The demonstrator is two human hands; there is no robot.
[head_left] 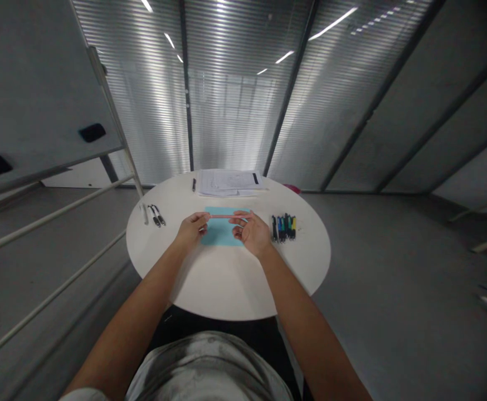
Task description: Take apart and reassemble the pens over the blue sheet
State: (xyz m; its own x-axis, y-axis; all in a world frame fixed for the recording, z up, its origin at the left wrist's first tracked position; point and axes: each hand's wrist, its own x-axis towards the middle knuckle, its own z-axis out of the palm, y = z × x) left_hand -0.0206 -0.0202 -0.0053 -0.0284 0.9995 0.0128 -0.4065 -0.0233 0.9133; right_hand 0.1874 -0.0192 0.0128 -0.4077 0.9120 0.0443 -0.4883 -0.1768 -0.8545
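A thin pinkish stick, like a pencil or pen (pixel 224 216), is held level between my two hands. Its left end is pinched in the fingers of my left hand (pixel 192 228). The fingers of my right hand (pixel 252 231) are closed on its right end. Beneath the stick and both hands, a light blue sheet (pixel 222 234) lies on the round white table (pixel 227 284). Just right of my right hand stands a row of several pens (pixel 283 227) in black, blue, green and yellow, lying side by side.
Stacked papers (pixel 227 182) lie at the table's far side, with a dark pen (pixel 194 185) beside them. A few black pens (pixel 157 216) rest at the left. A whiteboard on a white frame (pixel 113 111) stands left of the table, and blinds hang behind.
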